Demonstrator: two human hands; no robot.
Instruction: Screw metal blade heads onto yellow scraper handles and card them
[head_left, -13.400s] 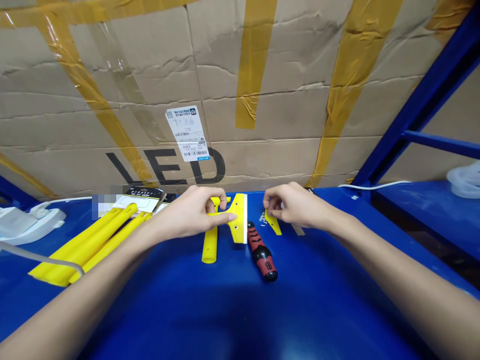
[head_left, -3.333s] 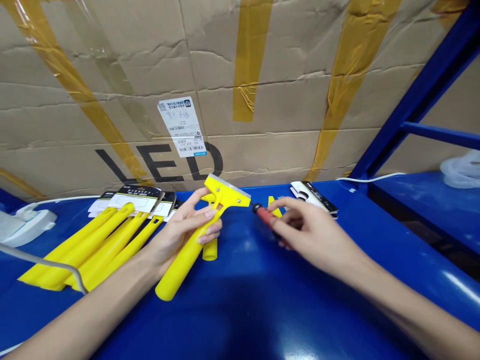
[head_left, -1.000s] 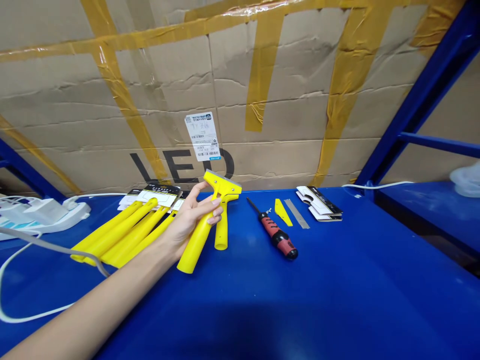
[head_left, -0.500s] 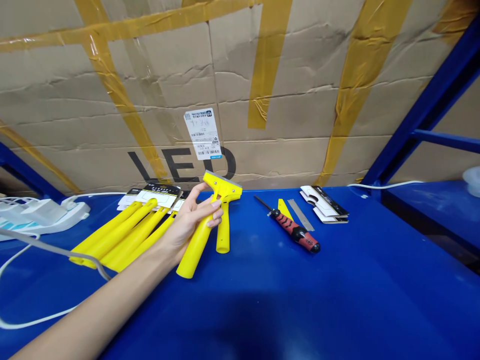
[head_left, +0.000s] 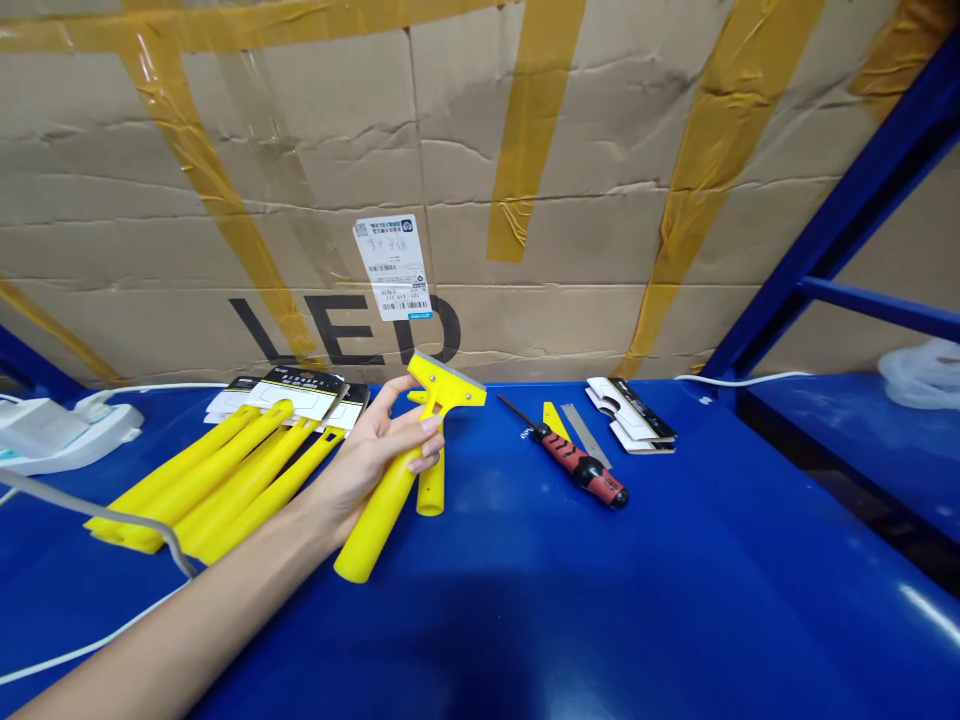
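My left hand [head_left: 390,440] is closed round the neck of a yellow scraper [head_left: 379,520], held at a slant with its bladed head up and to the right. Behind it, a second yellow handle [head_left: 431,485] lies on the blue table, partly hidden by the hand and the held scraper. To the right lies a red and black screwdriver [head_left: 581,462], with a yellow plastic piece [head_left: 555,420] and a flat metal blade [head_left: 587,435] beside it. Left of the hand, several yellow scrapers [head_left: 217,480] with card packaging lie in a group. My right hand is out of view.
Folded card packaging [head_left: 631,415] lies at the back right. A large taped cardboard box [head_left: 465,150] stands behind the blue table [head_left: 600,620]. A white power strip [head_left: 67,435] and cables [head_left: 112,515] are on the left; blue frame posts [head_left: 825,230] rise at the sides.
The view has shifted slightly, so the tabletop things appear further left. My left hand still grips the scraper, which now covers more of the handle behind it.
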